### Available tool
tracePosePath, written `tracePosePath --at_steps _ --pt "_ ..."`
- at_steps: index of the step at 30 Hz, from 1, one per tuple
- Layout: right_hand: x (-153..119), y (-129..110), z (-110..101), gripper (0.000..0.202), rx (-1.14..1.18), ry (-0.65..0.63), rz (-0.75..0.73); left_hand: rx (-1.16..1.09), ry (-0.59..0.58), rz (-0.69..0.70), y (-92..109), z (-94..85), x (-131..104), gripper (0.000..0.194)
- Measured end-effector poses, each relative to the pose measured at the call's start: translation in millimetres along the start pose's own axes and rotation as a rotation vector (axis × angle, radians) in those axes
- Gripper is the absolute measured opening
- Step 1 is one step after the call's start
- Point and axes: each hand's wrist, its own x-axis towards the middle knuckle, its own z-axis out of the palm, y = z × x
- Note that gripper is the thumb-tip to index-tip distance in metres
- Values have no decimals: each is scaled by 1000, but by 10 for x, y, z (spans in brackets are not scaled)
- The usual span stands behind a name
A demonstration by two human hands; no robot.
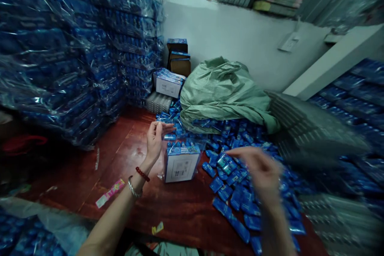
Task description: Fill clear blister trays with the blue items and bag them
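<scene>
- I'd steady the clear bag (202,143) lightly with the left hand (154,139) — a hard pull on the film could tip the box (182,168).
- Over the loose blue packets (237,190) I'd guide the right hand (260,166) gently, since a hurried sweep could scatter them.
- The box stands upright inside the bag on the red table (126,150), below and just right of the left fingertips, well left of the right hand.
- Left fingers lie close together at the film; I can't tell whether they pinch it. The right hand is blurred — perhaps partly curled, its grip unreadable to me.
</scene>
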Motion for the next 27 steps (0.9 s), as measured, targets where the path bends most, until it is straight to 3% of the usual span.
tracePosePath --at_steps 2,3,5,8,11,14,16,20,23,25,27 --pt "-427 -69 571 38 -71 -425 -208 5 3 13 7 11 -9 25" --pt "-576 -53 835 51 -162 -523 -263 14 2 20 20 7 -24 24" --pt "-747 51 1245 66 -311 -540 -263 58 -31 35 59 -22 -94 22" --pt "-797 232 1524 70 -410 -486 -181 265 -187 69 107 -125 -314 22" --pt "-795 303 1531 67 -360 -452 -149 530 -429 105 64 -304 -605 26" --pt "-846 293 1427 63 -126 -404 -110 666 -645 208 -67 -510 -811 29" --pt "-875 264 1343 54 121 -280 29 723 -755 314 -150 -612 -870 29" --pt "-748 178 1211 35 554 85 512 868 -963 509 -197 -680 -882 32" --pt "-585 186 1166 26 687 76 722 991 -1073 648 -153 -697 -875 32" --pt "-582 275 1177 29 661 73 766 1049 -1111 708 -131 -740 -871 31" --pt "-688 422 1234 35 581 163 784 1059 -1130 760 -135 -808 -859 28"
